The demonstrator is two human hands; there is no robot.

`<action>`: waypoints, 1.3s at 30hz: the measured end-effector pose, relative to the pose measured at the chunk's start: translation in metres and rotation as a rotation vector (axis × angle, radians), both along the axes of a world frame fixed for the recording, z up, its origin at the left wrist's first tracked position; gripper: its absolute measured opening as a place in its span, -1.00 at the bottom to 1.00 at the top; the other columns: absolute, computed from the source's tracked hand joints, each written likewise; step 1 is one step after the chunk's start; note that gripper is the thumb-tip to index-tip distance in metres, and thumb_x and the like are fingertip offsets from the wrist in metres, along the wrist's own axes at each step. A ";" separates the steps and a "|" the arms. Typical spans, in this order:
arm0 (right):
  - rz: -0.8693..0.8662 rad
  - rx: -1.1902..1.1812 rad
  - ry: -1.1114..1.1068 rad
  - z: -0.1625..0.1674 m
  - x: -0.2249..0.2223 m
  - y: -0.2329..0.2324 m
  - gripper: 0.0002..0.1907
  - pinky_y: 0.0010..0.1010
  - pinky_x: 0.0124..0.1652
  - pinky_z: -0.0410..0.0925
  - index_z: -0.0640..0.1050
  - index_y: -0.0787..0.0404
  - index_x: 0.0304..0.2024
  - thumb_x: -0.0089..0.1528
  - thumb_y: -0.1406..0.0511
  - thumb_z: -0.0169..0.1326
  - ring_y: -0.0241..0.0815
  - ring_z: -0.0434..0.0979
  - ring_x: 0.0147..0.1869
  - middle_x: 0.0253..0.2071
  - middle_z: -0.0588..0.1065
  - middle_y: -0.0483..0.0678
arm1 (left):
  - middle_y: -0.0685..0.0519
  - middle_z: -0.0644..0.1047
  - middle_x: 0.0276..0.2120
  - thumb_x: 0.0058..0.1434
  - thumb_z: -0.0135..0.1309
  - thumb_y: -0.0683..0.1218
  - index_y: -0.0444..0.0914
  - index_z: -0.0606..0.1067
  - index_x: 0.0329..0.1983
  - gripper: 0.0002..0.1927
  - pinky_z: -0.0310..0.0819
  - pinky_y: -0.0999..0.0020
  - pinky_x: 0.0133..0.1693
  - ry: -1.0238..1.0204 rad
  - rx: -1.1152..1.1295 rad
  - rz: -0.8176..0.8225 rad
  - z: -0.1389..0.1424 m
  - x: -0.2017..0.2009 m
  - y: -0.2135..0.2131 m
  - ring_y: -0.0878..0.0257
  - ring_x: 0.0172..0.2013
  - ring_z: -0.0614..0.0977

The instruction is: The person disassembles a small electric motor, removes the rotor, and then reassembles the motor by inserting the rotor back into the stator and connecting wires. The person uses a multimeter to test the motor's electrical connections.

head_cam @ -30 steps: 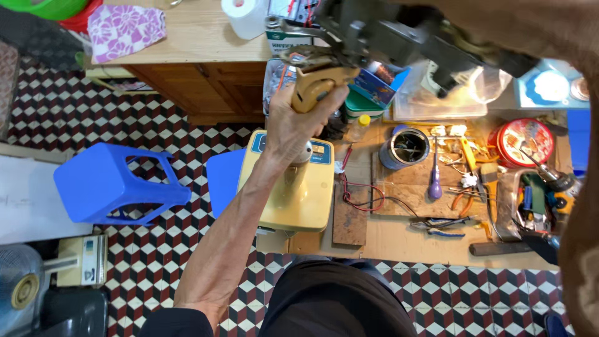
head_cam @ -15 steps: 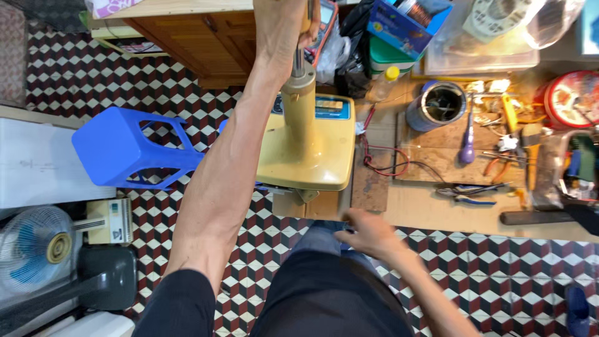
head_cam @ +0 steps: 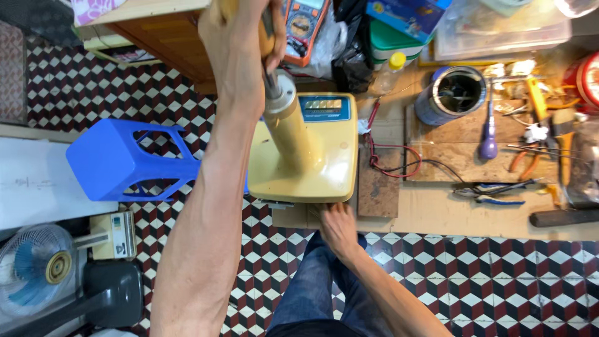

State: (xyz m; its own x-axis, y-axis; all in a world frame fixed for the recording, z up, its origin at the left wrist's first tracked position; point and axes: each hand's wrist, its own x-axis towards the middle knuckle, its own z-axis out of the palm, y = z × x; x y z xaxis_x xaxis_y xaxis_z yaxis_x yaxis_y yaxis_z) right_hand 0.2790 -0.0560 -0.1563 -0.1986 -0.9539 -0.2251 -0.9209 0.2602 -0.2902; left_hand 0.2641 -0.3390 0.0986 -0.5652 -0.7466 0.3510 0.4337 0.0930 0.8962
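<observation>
1. Gripping a yellow-handled tool [head_cam: 267,37], the left hand [head_cam: 240,47] is wrapping tight around it and pressing its shaft onto the cream column [head_cam: 290,125] of the fan base [head_cam: 331,168].
2. Resting at the base's near edge, the right hand [head_cam: 337,226] is lying flat and loose, steadying it on the low table [head_cam: 437,215].
3. Slipping looks likely: the shaft is standing tilted, and the base is overhanging the table edge, so it may tip.

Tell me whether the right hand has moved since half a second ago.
Yes. The right hand has gone forward from above the lap to the near edge of the yellow fan base.
</observation>
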 end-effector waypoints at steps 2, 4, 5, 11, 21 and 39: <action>-0.142 -0.196 -0.083 0.017 -0.014 0.032 -0.23 -0.15 0.07 0.32 0.35 0.44 0.25 0.01 0.27 0.21 0.12 0.42 0.09 0.18 0.38 0.19 | 0.02 0.48 -0.46 0.39 0.16 0.03 -0.37 0.47 -0.24 -0.66 0.14 0.45 -0.59 -0.032 0.115 0.089 0.017 0.004 0.022 0.34 -0.61 0.42; -0.256 -0.175 -0.067 0.021 -0.024 0.044 -0.14 -0.17 0.03 0.34 0.27 0.42 0.30 -0.03 0.29 0.23 0.10 0.43 0.05 0.15 0.39 0.15 | 0.02 0.48 -0.45 0.34 0.19 0.01 -0.37 0.48 -0.20 -0.68 0.14 0.46 -0.61 0.011 0.166 0.124 0.030 0.009 0.041 0.34 -0.60 0.43; -0.310 -0.165 -0.058 0.021 -0.031 0.050 -0.09 -0.18 0.00 0.35 0.23 0.40 0.33 -0.05 0.29 0.23 0.09 0.43 0.03 0.14 0.40 0.13 | 0.02 0.49 -0.45 0.32 0.21 0.01 -0.37 0.48 -0.19 -0.68 0.15 0.46 -0.61 0.033 0.192 0.145 0.033 0.011 0.050 0.34 -0.60 0.44; -0.395 -0.198 -0.251 0.013 -0.036 0.100 -0.04 -0.09 0.07 0.34 0.14 0.39 0.39 0.00 0.26 0.24 0.23 0.44 0.11 0.11 0.45 0.20 | 0.10 0.46 -0.44 0.32 0.21 -0.06 -0.32 0.47 -0.15 -0.76 0.23 0.51 -0.54 0.039 0.212 0.271 0.036 0.030 0.107 0.38 -0.55 0.44; -0.881 -0.079 -0.626 0.086 -0.020 0.173 0.00 -0.21 -0.01 0.44 0.10 0.22 0.45 0.03 0.20 0.23 0.10 0.61 0.00 0.19 0.47 0.16 | 0.13 0.53 -0.51 0.30 0.19 -0.01 -0.26 0.53 -0.38 -0.76 0.38 0.56 -0.46 -0.293 0.227 0.244 0.056 0.090 0.148 0.44 -0.50 0.51; -0.653 -0.322 -0.381 0.075 -0.051 -0.015 -0.10 -0.01 0.05 0.34 0.18 0.27 0.40 0.09 0.19 0.26 0.27 0.43 0.15 0.06 0.43 0.27 | 0.15 0.53 -0.42 0.27 0.22 -0.10 -0.26 0.56 -0.23 -0.87 0.39 0.55 -0.39 -0.280 0.170 0.175 0.035 0.079 0.132 0.43 -0.43 0.52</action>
State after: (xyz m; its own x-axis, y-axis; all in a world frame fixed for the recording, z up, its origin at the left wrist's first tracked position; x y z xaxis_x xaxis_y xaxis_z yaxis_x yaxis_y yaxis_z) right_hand 0.2278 -0.0707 -0.0818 -0.7011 -0.7022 -0.1242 -0.4361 0.5600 -0.7044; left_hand 0.3430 -0.2067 0.1339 -0.4800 -0.8750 0.0633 0.1604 -0.0166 0.9869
